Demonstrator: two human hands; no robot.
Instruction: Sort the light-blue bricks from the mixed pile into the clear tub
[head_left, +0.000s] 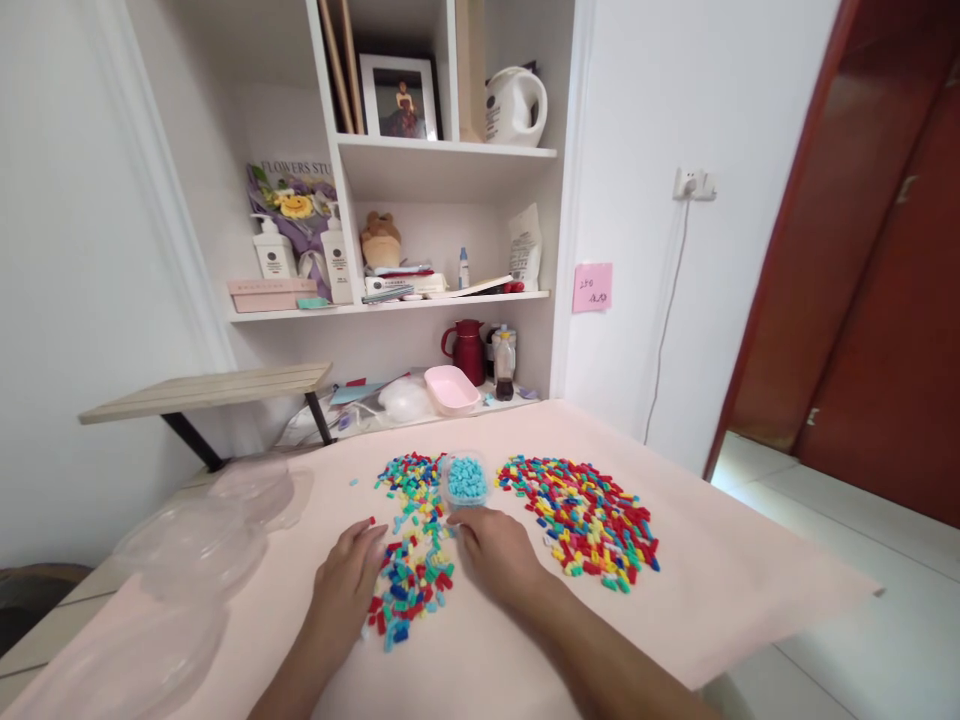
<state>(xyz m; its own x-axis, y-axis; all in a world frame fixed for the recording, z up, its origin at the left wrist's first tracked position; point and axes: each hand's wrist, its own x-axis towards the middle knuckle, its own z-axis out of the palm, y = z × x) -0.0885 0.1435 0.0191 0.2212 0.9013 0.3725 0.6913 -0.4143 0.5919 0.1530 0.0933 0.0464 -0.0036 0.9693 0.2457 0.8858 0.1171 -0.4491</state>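
Observation:
Small plastic building bricks in many colours lie in a loose strip (412, 578) between my two hands. Beside the left edge of this strip, my left hand (346, 572) rests on the pink table cover, its thumb and fingers apart. A red brick (372, 520) shows right at its fingertips; whether they touch it I cannot tell. My right hand (501, 552) reaches in from the other side, index finger stretched toward the bricks, thumb a little apart from it. Just beyond that finger stands a small clear tub (444, 490) filled with light blue bricks (466, 478).
A wide spread of mixed bricks (592, 515) covers the table's right part. Clear plastic containers (195, 550) stand along the left edge. Behind are a wooden stand (210, 388), a pink basin (451, 388), a red jug (469, 350) and shelves (450, 160).

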